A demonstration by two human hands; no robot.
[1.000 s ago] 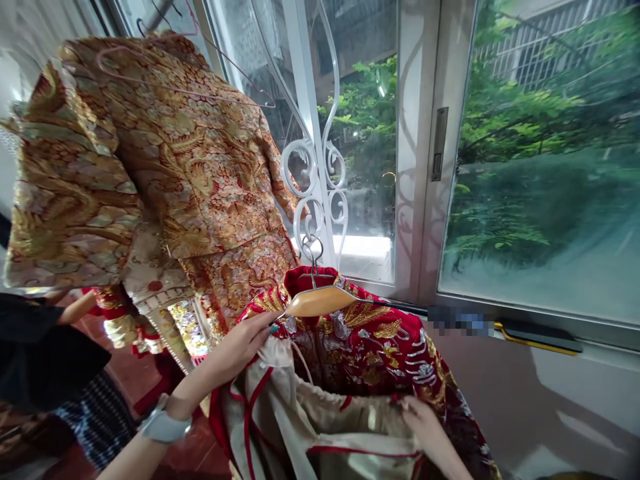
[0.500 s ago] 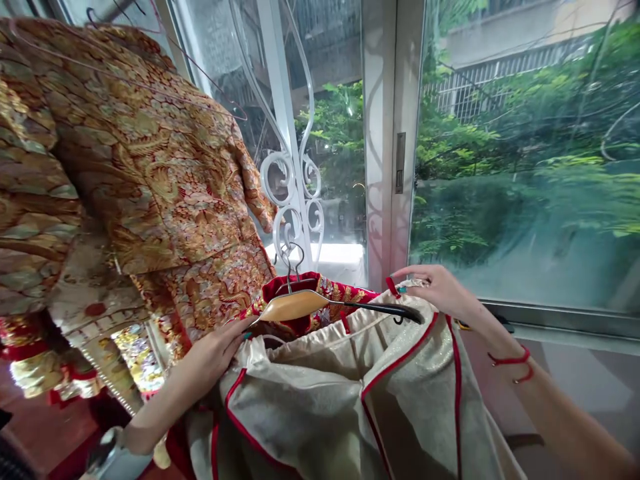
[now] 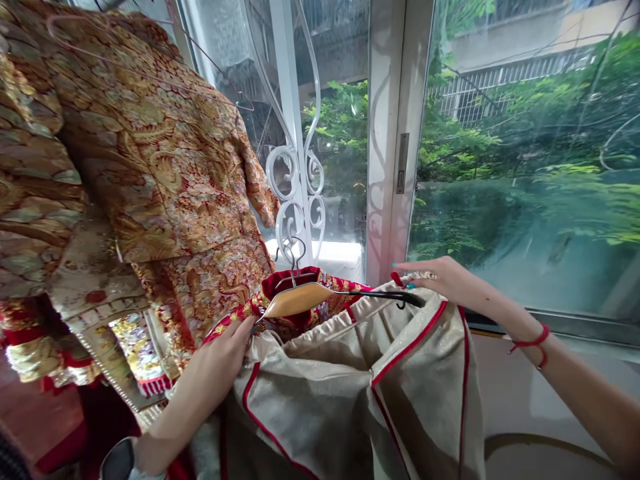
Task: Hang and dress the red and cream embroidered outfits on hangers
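A cream skirt [image 3: 320,407] with red piping and a gathered waistband hangs open in front of me. My left hand [image 3: 220,360] is closed on the waistband's left side, by the hanger's left end. On the right, my right hand [image 3: 445,280] pinches the waistband, with a small red loop [image 3: 397,279] by its fingertips. Between my hands is a hanger [image 3: 303,298] with a pale wooden middle, a black right arm and a metal hook. Behind it, a red and gold embroidered garment [image 3: 345,287] shows at the collar; the skirt hides the rest.
A gold and red brocade jacket [image 3: 165,160] hangs close on the left, with a thin pink wire hanger [image 3: 150,81] before it. White scrolled ironwork [image 3: 299,167] stands by the window frame [image 3: 387,133]. Glass panes and a sill [image 3: 590,333] run along the right.
Both hands and the skirt have shifted slightly right in view. My right hand has come a little higher over the waistband. The hanger has stayed between the hands.
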